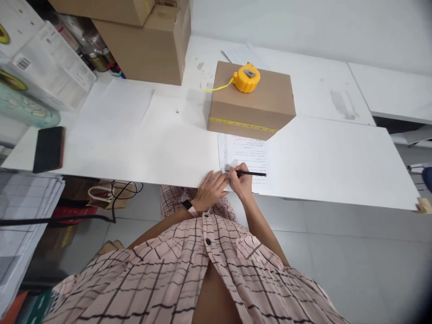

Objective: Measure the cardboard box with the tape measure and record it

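Note:
A printed sheet of paper [249, 155] lies on the white table, its far end reaching the foot of a brown cardboard box [276, 96]. My right hand [241, 182] grips a black pen [254, 173], with its tip down at the left part of the sheet. Flat at the table's front edge, my left hand [211, 191] rests with fingers stretched out beside the sheet's lower left corner. A yellow tape measure [247, 78] sits on top of the box with its yellow strap hanging over the left side.
Larger cardboard boxes [145, 49] stand at the back left. Blank white paper [111, 108] and a dark phone [49, 149] lie on the table's left part, near a pale green bottle [27, 108]. A black cable [84, 217] hangs below the table's left front edge.

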